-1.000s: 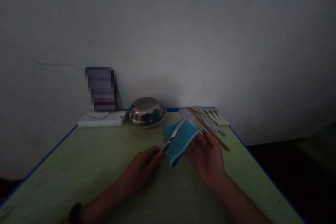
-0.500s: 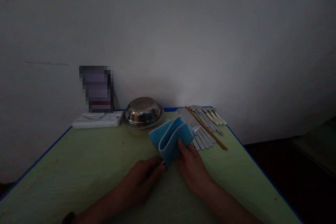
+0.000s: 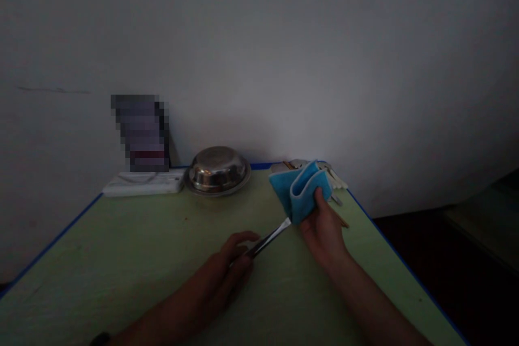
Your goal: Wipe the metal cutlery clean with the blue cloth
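Between the thumb and fingers of my left hand (image 3: 231,265) is a slim, shiny metal piece of cutlery (image 3: 271,238). It slants up to the right, and its far end meets the lower edge of a folded blue cloth (image 3: 308,190). Its near end lies hidden in the hand, so its kind cannot be told. My right hand (image 3: 326,230) is closed around the cloth, with the thumb on the front. Behind the cloth, spoons with pale handles (image 3: 337,179) and wooden chopsticks (image 3: 344,223) are partly covered.
An upturned steel bowl (image 3: 219,170) sits at the table's back edge. Left of it, a dark pixelated upright object (image 3: 141,132) leans by the wall above a white flat box (image 3: 144,183). The green table (image 3: 133,248) has blue edging.
My right hand and the cloth have moved right and up, away from my left hand. More of the metal cutlery now shows between them. The view has shifted slightly.
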